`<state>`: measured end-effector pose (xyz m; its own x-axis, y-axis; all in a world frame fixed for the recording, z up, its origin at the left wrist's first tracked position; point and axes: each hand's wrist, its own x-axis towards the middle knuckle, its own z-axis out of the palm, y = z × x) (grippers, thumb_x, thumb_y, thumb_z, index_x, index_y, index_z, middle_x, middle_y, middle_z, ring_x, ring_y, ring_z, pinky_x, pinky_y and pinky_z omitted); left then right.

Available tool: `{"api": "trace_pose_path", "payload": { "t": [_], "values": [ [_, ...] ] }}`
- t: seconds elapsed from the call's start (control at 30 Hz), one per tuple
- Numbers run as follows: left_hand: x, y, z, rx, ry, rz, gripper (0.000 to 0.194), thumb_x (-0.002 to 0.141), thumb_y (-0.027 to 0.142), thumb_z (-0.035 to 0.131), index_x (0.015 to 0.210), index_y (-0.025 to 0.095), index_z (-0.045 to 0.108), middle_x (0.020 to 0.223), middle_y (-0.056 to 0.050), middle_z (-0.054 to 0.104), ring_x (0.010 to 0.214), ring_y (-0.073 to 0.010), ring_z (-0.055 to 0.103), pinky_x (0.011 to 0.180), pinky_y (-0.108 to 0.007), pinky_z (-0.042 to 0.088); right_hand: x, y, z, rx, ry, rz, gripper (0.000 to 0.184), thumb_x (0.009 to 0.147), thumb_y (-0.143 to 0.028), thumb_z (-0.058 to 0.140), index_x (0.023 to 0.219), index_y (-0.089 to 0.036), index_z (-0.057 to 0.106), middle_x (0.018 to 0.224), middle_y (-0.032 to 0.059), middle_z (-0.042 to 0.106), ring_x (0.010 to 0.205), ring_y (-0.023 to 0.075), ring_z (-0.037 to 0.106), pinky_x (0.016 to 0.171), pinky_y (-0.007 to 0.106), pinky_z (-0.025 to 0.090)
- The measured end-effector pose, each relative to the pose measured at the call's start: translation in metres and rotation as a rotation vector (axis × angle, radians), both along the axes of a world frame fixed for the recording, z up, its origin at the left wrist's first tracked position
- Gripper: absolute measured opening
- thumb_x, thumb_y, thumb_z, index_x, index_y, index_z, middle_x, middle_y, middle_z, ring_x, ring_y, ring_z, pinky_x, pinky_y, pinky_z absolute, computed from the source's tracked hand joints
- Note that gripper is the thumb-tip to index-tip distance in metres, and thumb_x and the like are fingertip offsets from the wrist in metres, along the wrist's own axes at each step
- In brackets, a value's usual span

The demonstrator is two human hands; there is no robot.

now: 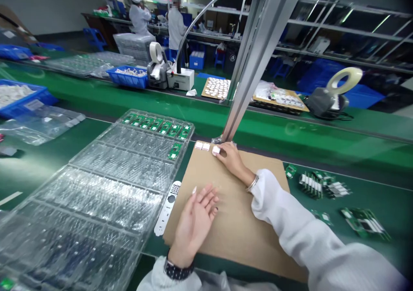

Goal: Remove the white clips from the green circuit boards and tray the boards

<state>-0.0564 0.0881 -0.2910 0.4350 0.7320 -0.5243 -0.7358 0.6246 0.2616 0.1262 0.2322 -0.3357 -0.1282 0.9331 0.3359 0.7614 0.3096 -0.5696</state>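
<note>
My right hand (231,158) reaches to the far edge of a brown cardboard sheet (241,226), its fingers closed on a small white square piece (216,150). Two similar white pieces (202,145) lie in a row just left of it, at the sheet's far left corner. Palm up and fingers spread, my left hand (197,222) hovers over the left part of the cardboard with nothing in it. Beside the cardboard's left edge lies a long white panel (167,209) with cutouts.
A clear plastic tray (106,192) at the left holds several green circuit boards (165,127) in its far slots. More circuit boards (364,224) lie in groups at the right. A metal post (254,67) rises behind the cardboard. Tape dispensers (329,102) stand beyond; two people work in the background.
</note>
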Motion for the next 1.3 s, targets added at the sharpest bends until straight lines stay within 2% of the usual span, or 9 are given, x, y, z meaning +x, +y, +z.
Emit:
{"api": "trace_pose_path", "payload": {
  "t": [0.37,0.57,0.67,0.77,0.83,0.93,1.0,1.1,1.3],
  "values": [
    [0.001,0.006,0.000,-0.063,0.022,0.000,0.041,0.099,0.031,0.027,0.129,0.011,0.047,0.109,-0.011,0.064,0.080,-0.0136,0.063,0.066,-0.024,0.050,-0.009,0.015,-0.009,0.004,-0.180,-0.013,0.022,0.091,-0.021,0.062,0.110,-0.009,0.063,0.109,0.0073,0.044,0.105,0.0132,0.035,0.101,0.032,0.031],
    [0.001,0.008,0.004,-0.118,0.098,-0.023,0.043,0.098,0.031,0.025,0.135,0.017,0.042,0.107,-0.008,0.067,0.080,-0.0147,0.065,0.065,-0.026,0.052,-0.005,-0.014,0.021,-0.004,-0.306,-0.025,0.038,0.090,-0.031,0.066,0.125,-0.018,0.057,0.129,0.0013,0.029,0.116,0.0115,0.031,0.109,0.027,0.029],
    [0.002,0.008,0.003,-0.153,0.122,-0.046,0.043,0.097,0.031,0.026,0.133,0.019,0.045,0.107,-0.008,0.067,0.079,-0.0156,0.065,0.064,-0.027,0.053,0.033,-0.050,0.042,-0.007,-0.346,-0.051,0.033,0.092,-0.031,0.063,0.121,-0.016,0.059,0.127,0.0004,0.033,0.116,0.0080,0.033,0.110,0.022,0.029],
    [0.005,0.007,0.001,-0.170,0.137,-0.052,0.042,0.095,0.033,0.030,0.130,0.020,0.048,0.104,-0.008,0.068,0.077,-0.0164,0.066,0.062,-0.027,0.053,0.111,-0.087,0.055,-0.093,-0.357,-0.231,0.025,0.096,-0.018,0.055,0.119,-0.009,0.059,0.118,0.0056,0.040,0.112,0.0095,0.037,0.107,0.028,0.032],
    [0.010,0.006,0.001,-0.181,0.144,-0.053,0.040,0.094,0.033,0.031,0.126,0.020,0.051,0.100,-0.008,0.069,0.074,-0.0164,0.065,0.060,-0.027,0.053,0.169,-0.104,0.053,-0.182,-0.365,-0.369,0.035,0.090,-0.010,0.059,0.125,-0.006,0.054,0.120,0.0092,0.037,0.117,0.0143,0.034,0.109,0.035,0.030],
    [0.022,0.004,0.005,-0.186,0.157,-0.083,0.038,0.094,0.028,0.029,0.118,0.018,0.056,0.095,-0.008,0.069,0.072,-0.0163,0.065,0.061,-0.027,0.053,0.229,-0.115,0.039,-0.384,-0.396,-0.391,0.053,0.078,-0.014,0.074,0.126,-0.006,0.053,0.123,0.0113,0.034,0.120,0.0186,0.032,0.109,0.039,0.029],
    [0.031,0.002,0.009,-0.178,0.164,-0.105,0.036,0.094,0.025,0.029,0.112,0.015,0.059,0.092,-0.009,0.069,0.072,-0.0160,0.064,0.062,-0.027,0.052,0.242,-0.115,0.026,-0.459,-0.416,-0.368,0.060,0.078,-0.020,0.076,0.131,-0.007,0.049,0.125,0.0114,0.031,0.122,0.0192,0.029,0.111,0.040,0.026],
    [0.041,-0.002,0.013,-0.185,0.182,-0.115,0.034,0.093,0.024,0.030,0.102,0.015,0.062,0.089,-0.008,0.068,0.071,-0.0155,0.064,0.062,-0.027,0.052,0.241,-0.112,0.013,-0.487,-0.433,-0.344,0.064,0.082,-0.027,0.074,0.136,-0.009,0.045,0.127,0.0114,0.029,0.123,0.0197,0.027,0.112,0.041,0.023],
    [0.044,-0.007,0.011,-0.189,0.197,-0.113,0.029,0.090,0.025,0.035,0.093,0.016,0.063,0.085,-0.007,0.067,0.069,-0.0144,0.063,0.062,-0.025,0.051,0.241,-0.102,0.006,-0.451,-0.421,-0.327,0.064,0.085,-0.031,0.071,0.137,-0.009,0.043,0.123,0.0113,0.031,0.118,0.0179,0.032,0.109,0.037,0.029]
  ]
}}
